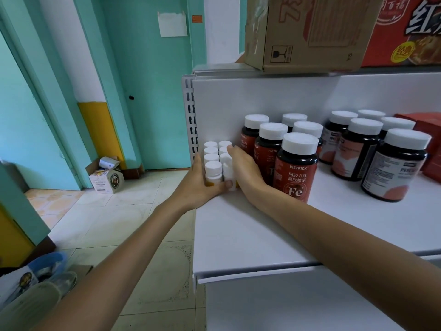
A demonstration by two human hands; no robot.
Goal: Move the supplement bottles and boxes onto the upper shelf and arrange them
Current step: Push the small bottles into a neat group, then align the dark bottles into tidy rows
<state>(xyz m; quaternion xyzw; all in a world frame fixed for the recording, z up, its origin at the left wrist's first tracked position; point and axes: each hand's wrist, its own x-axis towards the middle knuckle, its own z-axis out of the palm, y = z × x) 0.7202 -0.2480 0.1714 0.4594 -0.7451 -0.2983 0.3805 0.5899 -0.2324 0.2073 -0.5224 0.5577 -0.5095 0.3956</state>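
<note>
**Pressing in on the small white bottles**

The small white bottles stand upright in two short rows at the far left end of the white shelf, packed close together. The left hand lies with straight fingers along the group's left side, its thumb laid across the bases of the near bottles. The right hand presses straight fingers along the right side — neither hand curls round a single bottle. Just to the right stand dark jars with white caps and red labels. Farther right is a second cluster of jars, then red boxes at the edge. Above, a cardboard carton sits on the top board.
</note>
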